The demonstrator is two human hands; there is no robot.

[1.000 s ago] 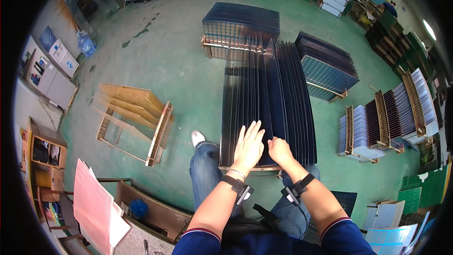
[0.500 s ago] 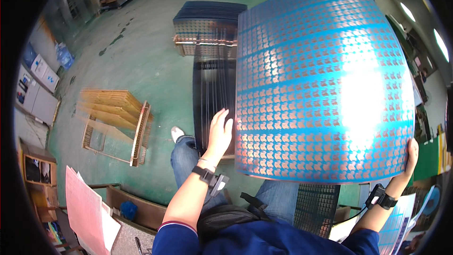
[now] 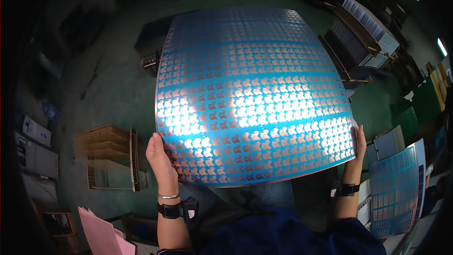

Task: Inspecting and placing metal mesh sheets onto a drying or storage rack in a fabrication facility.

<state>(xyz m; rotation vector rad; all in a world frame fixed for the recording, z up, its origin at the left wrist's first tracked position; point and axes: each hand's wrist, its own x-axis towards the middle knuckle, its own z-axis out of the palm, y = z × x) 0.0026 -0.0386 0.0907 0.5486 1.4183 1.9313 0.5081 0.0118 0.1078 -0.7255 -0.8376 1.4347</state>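
Note:
A large, thin circuit board panel [image 3: 273, 137], blue with rows of small copper-coloured shapes, is held out in front of me and reflects bright light. My left hand [image 3: 162, 158] grips its left edge near the lower corner, with the fingers partly hidden by the sheet. At the lower right edge, my right hand [image 3: 360, 144] is closed on the same panel, its fingers showing along the outer side. The panel covers most of what lies behind it, including much of a dark stack [image 3: 148, 38] beyond its far left corner.
A wooden rack [image 3: 134, 160] with brown sheets stands on the green floor at left. Pink sheets [image 3: 101, 231] rise at lower left. Another blue patterned panel [image 3: 394, 191] leans at lower right. Racks of upright boards [image 3: 363, 35] stand at far right.
My left hand, apart from the panel's left edge before, now holds it. The panel has moved left to the middle of the view and lies more level. The picture is darker.

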